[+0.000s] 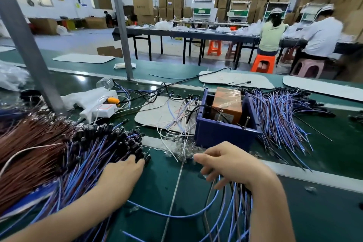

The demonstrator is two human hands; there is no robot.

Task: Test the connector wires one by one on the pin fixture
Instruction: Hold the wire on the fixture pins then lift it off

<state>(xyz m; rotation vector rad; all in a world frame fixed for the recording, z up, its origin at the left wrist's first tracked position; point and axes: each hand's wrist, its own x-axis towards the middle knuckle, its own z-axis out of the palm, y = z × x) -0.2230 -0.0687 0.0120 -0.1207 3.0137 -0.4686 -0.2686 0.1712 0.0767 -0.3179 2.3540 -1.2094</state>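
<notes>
A big fan of blue and brown connector wires [82, 155] with dark ends lies at the left. My left hand [125, 171] reaches into its right edge, fingertips on the dark connector ends; whether it pinches one is hidden. My right hand [227, 165] holds a bundle of blue wires [233, 206] that hangs toward me, fingers curled round it. Just beyond stands the pin fixture, a blue plastic bin [220, 133] with an orange box [227, 104] and upright metal pins inside.
A heap of blue wires [280, 116] lies right of the bin. White and blue loose wires [176, 120] sit on a grey mat. A white power strip [102, 110] and metal posts [25, 41] stand at the left. People sit at tables behind.
</notes>
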